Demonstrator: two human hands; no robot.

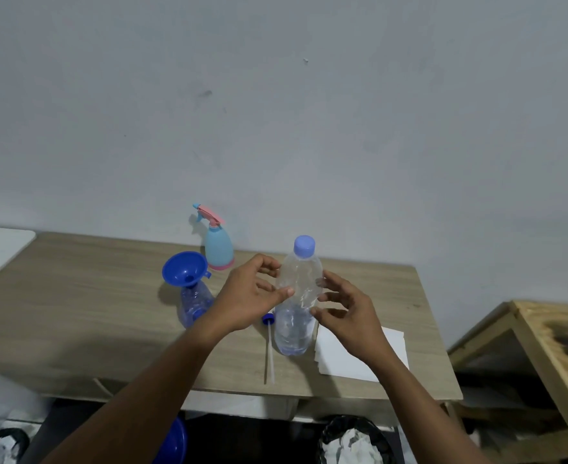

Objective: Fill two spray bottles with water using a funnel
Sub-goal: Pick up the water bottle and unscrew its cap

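Note:
A clear water bottle with a blue cap stands upright on the wooden table, about half full. My left hand and my right hand flank it with fingers spread, the fingertips at or just off its sides. To the left, a blue funnel sits in the neck of a clear blue spray bottle with no head on it. Its blue spray head with a white dip tube lies on the table. A light-blue spray bottle with a pink trigger stands by the wall.
White paper lies under my right wrist at the table's right side. A wooden crate-like frame stands to the right of the table. A dark bin with crumpled paper and a blue object sit on the floor below.

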